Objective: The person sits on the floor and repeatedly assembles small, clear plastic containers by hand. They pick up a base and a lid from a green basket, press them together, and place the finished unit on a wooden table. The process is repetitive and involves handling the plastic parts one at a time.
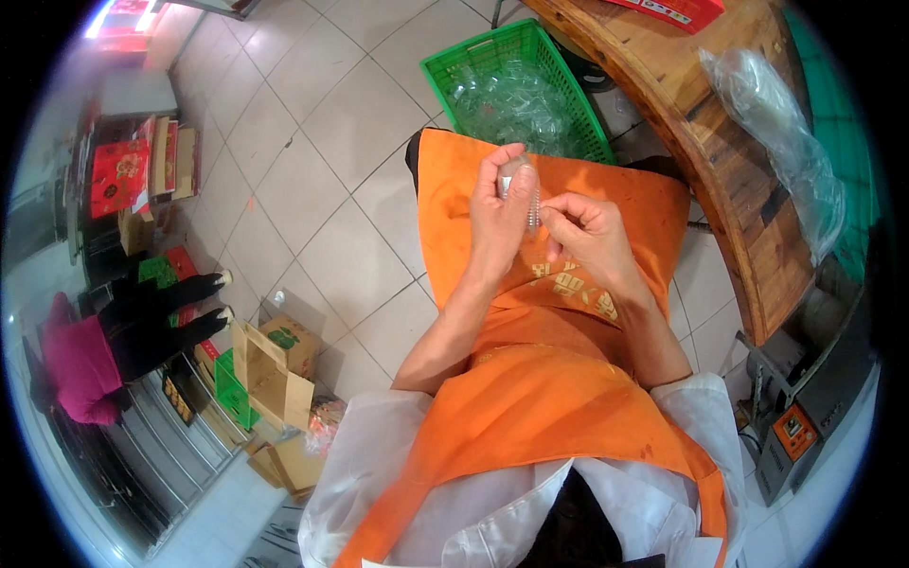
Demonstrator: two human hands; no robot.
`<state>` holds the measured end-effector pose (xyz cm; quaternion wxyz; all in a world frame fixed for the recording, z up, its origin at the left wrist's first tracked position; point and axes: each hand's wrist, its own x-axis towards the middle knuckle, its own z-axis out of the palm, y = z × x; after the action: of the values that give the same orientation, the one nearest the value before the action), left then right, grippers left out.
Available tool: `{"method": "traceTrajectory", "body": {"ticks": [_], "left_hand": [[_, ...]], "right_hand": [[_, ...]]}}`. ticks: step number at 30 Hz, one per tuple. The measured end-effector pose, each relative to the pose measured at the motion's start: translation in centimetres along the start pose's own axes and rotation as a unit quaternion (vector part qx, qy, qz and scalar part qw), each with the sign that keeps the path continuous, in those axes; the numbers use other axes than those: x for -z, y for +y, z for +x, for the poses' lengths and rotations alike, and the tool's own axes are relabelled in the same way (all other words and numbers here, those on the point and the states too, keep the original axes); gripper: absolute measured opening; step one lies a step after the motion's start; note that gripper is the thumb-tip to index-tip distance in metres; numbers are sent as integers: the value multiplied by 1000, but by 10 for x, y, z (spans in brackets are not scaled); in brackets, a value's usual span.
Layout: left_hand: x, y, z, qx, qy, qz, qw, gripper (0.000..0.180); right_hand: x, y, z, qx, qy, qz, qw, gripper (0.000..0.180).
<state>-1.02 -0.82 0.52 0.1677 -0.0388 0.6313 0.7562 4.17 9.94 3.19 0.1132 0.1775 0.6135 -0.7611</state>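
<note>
Above my orange apron (559, 379), my left hand (494, 218) is closed around a small clear, greyish object (512, 170) with a pale patch; its exact kind is too small to tell. A narrow ridged, whitish strip (533, 210) shows below my left thumb. Right beside it is my right hand (589, 232), thumb and forefinger pinched together at the strip's edge. Whatever lies between those fingertips is hidden. Just beyond my knees, a green plastic basket (594, 140) on the floor holds many clear plastic containers (516, 99).
A wooden table (715, 180) with a curved edge stands on the right, bearing a clear plastic bag (772, 133) and a red box (677, 9). An open cardboard box (275, 379) sits at left. A person in a magenta top (80, 364) stands further left near red boxes (121, 177).
</note>
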Motion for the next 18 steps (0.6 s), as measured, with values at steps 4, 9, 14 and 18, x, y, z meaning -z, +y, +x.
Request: {"method": "traceTrajectory", "body": {"ticks": [4, 9, 14, 18], "left_hand": [[-1, 1, 0, -9, -3, 4, 1000, 34], [-2, 5, -1, 2, -8, 18, 1000, 33], [-3, 6, -3, 4, -14, 14, 1000, 31], [-2, 6, 1, -28, -5, 42, 999, 32]], "right_hand": [[0, 0, 2, 9, 3, -22, 1000, 11], [0, 3, 3, 23, 16, -53, 998, 10], [0, 7, 4, 24, 22, -37, 999, 10], [-5, 1, 0, 13, 23, 23, 999, 12]]}}
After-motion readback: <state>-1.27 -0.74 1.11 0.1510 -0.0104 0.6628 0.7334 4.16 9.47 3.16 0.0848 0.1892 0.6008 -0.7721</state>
